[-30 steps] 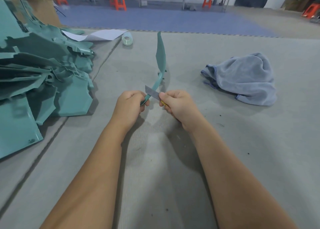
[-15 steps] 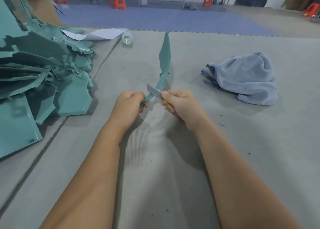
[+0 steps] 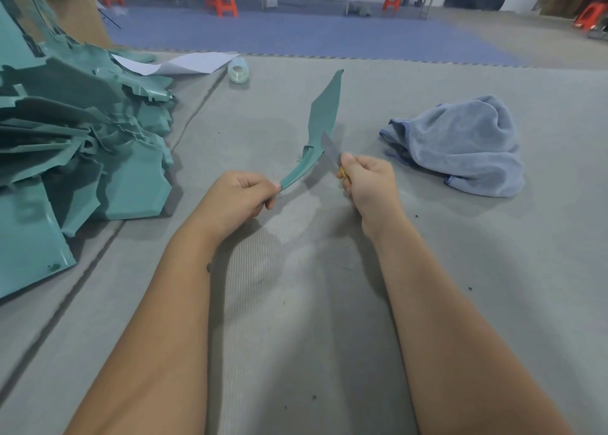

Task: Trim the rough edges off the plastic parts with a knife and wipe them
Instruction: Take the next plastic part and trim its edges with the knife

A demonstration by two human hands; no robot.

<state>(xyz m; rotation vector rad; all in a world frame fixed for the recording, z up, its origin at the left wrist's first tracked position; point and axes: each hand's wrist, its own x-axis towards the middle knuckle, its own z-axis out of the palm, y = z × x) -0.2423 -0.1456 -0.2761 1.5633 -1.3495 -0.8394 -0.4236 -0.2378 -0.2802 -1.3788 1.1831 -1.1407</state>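
Both hands farther apart than before.

Knife (image 3: 331, 150) handle inside right hand (image 3: 370, 184); part pile (image 3: 75, 145) cropped left.

The grey felt-covered desk (image 3: 329, 319) lies bare across the lower middle and lower right of the frame, so a hand could pass freely there, apart from the two forearms stretched over it. The left side is blocked: a tall heap of teal plastic parts (image 3: 75, 145) fills the upper left and reaches down to the left edge. At right of centre a crumpled blue-grey cloth (image 3: 460, 145) sits in the way, with an open lane between it and the right hand (image 3: 368, 184). Towards the top, a roll of clear tape (image 3: 238, 70) and a white paper sheet (image 3: 184, 63) lie near the heap; the desk beyond them to the right is open.
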